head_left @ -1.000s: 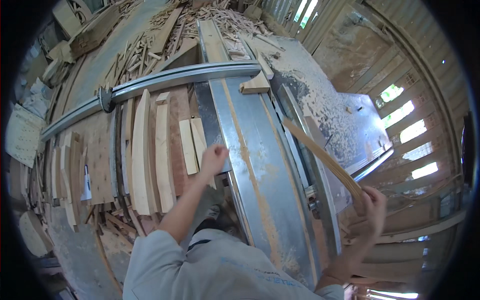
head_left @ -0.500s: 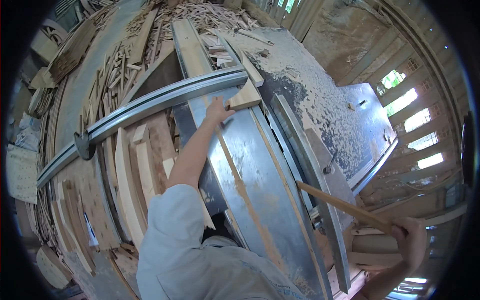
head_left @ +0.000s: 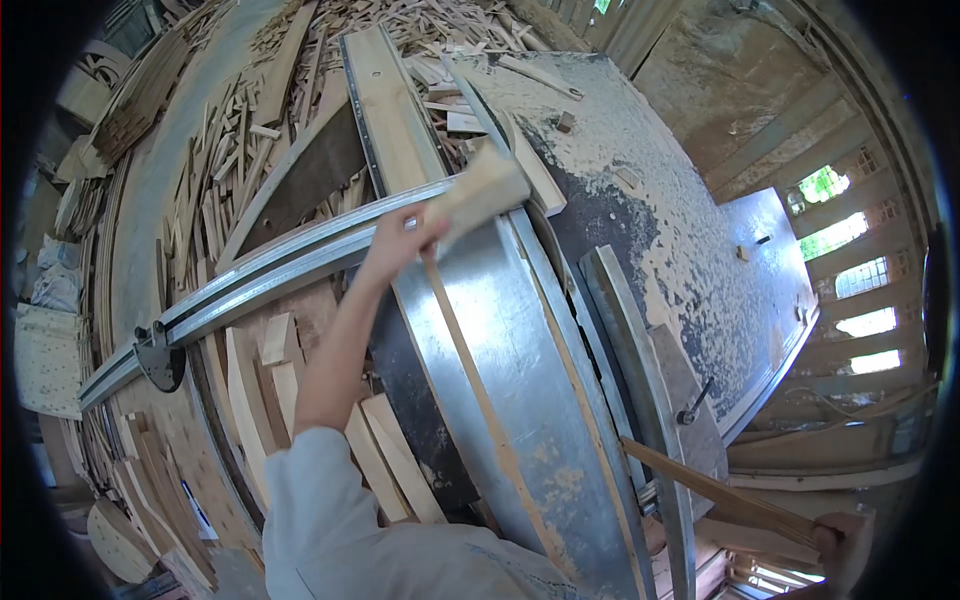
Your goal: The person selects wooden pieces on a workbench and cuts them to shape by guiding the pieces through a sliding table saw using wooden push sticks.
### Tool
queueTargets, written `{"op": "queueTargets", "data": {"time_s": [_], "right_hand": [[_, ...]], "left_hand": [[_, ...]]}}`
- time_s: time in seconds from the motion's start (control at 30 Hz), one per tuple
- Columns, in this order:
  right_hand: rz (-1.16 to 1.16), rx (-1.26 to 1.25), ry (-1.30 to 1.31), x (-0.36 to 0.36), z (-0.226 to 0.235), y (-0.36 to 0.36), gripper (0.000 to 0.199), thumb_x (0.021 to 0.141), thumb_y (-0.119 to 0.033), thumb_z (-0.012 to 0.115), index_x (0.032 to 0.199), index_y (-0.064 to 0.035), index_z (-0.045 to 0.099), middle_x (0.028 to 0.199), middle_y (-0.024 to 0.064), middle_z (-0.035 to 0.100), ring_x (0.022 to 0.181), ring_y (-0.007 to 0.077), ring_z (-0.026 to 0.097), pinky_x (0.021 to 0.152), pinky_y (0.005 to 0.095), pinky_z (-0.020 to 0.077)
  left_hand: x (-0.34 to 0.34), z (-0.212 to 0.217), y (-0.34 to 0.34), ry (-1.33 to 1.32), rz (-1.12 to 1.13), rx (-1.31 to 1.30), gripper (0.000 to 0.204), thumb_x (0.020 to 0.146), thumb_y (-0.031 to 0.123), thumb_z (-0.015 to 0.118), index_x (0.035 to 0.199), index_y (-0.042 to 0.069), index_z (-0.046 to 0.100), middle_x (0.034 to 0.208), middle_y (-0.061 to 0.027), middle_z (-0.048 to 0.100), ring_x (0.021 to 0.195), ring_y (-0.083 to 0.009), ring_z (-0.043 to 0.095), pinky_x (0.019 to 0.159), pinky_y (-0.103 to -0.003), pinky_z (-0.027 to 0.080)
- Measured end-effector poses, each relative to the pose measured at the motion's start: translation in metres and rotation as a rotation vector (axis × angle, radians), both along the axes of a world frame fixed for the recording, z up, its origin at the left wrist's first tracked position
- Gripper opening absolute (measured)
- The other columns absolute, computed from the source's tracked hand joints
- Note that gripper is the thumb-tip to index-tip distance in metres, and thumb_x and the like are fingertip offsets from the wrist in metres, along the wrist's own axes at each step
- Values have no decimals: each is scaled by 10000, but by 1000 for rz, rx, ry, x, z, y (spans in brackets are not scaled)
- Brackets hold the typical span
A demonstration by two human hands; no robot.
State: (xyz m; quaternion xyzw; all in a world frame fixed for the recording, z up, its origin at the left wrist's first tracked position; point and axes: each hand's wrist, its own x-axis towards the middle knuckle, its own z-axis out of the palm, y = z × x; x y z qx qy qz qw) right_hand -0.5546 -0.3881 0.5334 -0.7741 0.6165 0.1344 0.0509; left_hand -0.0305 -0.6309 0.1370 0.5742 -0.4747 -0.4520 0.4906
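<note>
My left hand (head_left: 408, 240) is closed round the near-left end of a pale wooden block (head_left: 480, 200). The block is smeared by motion and tilted, in front of the end of a long metal fence (head_left: 290, 238). Beneath it lies the shiny metal table (head_left: 480, 340) of a saw. Low on the right, my right hand (head_left: 845, 545) grips one end of a long brown wooden stick (head_left: 715, 488). The stick's far tip reaches over a raised metal rail (head_left: 635, 350) to the table's edge; whether it touches the table I cannot tell.
Curved wooden pieces (head_left: 250, 390) lie left of the table. Offcuts (head_left: 230, 150) are heaped at the far left and back. On the right stands a dark side table (head_left: 640, 215) strewn with sawdust. A black stop (head_left: 160, 362) sits on the fence's left part.
The wooden block has been raised and tilted by my left hand from beside the fence. My right hand and the stick sit lower in the picture, and the whole view has shifted slightly.
</note>
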Motion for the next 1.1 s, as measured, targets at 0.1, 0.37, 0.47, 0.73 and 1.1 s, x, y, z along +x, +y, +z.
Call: {"op": "queueTargets", "data": {"time_s": [0.1, 0.37, 0.47, 0.73, 1.1], "right_hand": [[25, -13, 6, 4, 0, -6, 88, 829, -45, 670, 906, -19, 702, 759, 143, 678, 594, 259, 617, 543, 348, 477], [-312, 29, -27, 23, -4, 11, 83, 863, -58, 654, 917, -17, 701, 618, 75, 566, 477, 128, 429, 430, 282, 347], [-251, -49, -117, 36, -10, 8, 83, 865, -40, 642, 917, -8, 698, 622, 49, 575, 487, 106, 414, 429, 290, 341], [-509, -46, -136, 28, -11, 33, 137, 856, -14, 631, 973, -31, 700, 754, 45, 647, 599, 101, 537, 506, 268, 417], [-489, -53, -81, -27, -21, 81, 159, 841, -34, 668, 995, -19, 705, 780, 102, 692, 573, 189, 567, 545, 325, 465]], "left_hand": [[13, 32, -118, 171, -12, -270, 367, 872, 218, 726, 1128, -19, 612, 806, -44, 651, 628, -114, 611, 541, -251, 470], [-17, 0, -318, -999, -115, -374, 652, 823, 62, 668, 1422, 133, 419, 1424, -134, 452, 1313, -313, 455, 1072, -425, 385], [-40, -38, -328, -1406, -196, -474, 459, 845, 102, 596, 1293, 191, 550, 1329, -98, 537, 1214, -281, 533, 1032, -444, 394], [-34, -48, -336, -1572, -382, -201, 187, 866, 228, 581, 990, 199, 718, 1176, -22, 632, 1219, -189, 523, 951, -415, 416], [10, -6, -250, -1302, -284, 82, 407, 936, 418, 513, 1042, 69, 694, 1135, -170, 661, 1053, -332, 623, 917, -454, 485]]}}
